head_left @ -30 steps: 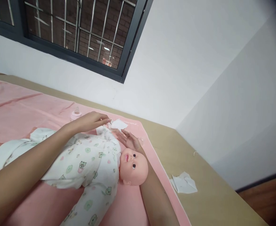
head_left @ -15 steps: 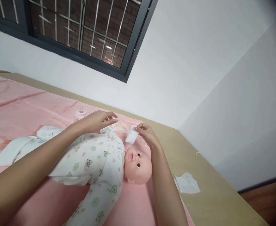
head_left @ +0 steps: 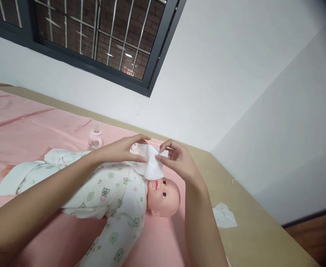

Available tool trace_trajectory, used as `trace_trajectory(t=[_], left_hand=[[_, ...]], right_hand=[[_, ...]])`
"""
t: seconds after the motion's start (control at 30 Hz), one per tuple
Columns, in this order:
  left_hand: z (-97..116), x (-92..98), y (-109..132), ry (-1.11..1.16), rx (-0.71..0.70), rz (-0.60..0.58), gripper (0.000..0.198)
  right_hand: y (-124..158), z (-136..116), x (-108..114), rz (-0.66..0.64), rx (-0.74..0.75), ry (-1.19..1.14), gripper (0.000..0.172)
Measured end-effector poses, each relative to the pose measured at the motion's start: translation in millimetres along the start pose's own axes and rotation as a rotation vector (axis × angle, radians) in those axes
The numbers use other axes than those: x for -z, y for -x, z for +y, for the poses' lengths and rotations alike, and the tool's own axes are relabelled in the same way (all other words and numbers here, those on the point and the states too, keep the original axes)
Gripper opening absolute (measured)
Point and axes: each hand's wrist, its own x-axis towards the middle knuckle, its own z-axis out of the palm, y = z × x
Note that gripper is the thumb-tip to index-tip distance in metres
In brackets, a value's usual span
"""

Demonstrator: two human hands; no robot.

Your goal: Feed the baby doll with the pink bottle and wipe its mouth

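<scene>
My right hand [head_left: 176, 158] pinches a white tissue [head_left: 153, 168] between thumb and fingers, partly unfolded beside the doll's face. My left hand [head_left: 128, 148] is at the tissue's left side, thumb and fingers spread apart; its thumb tip overlaps the tissue's edge. The baby doll [head_left: 165, 198] lies on its back, head to the right, in a white suit printed with green bears. The tissue hangs just above its chin and neck. Behind the tissue, a clear crinkled wrapper [head_left: 134, 149] shows in part.
A pink-collared baby bottle [head_left: 95, 137] stands behind the doll on a pink sheet [head_left: 26, 115]. Another crumpled white tissue [head_left: 224, 216] lies on the tan surface [head_left: 252, 233] at right. A white wall and a barred window [head_left: 96, 37] rise behind.
The tissue has gone from a small folded piece to a wider, opened sheet. My left hand has moved right towards it, and my right hand has turned inward.
</scene>
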Motion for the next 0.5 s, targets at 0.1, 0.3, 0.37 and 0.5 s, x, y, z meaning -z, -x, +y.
trace_trajectory(t=[0.1, 0.3, 0.37, 0.5], left_hand=[[5.5, -0.8, -0.7, 0.091, -0.004, -0.05, 0.058], [11.8, 2.2, 0.3, 0.294, 0.039, -0.091, 0.039], [12.8, 4.1, 1.6, 0.305, 0.08, -0.104, 0.037], [13.3, 7.0, 3.4, 0.306, 0.143, -0.102, 0.034]], right_hand=[[7.1, -9.9, -3.0, -0.012, 0.039, -0.004, 0.02], [13.1, -16.7, -2.7, -0.017, 0.077, -0.037, 0.02], [13.6, -17.0, -2.5, -0.023, 0.067, -0.066, 0.021], [12.9, -18.3, -4.0, -0.01, 0.068, -0.069, 0.026]])
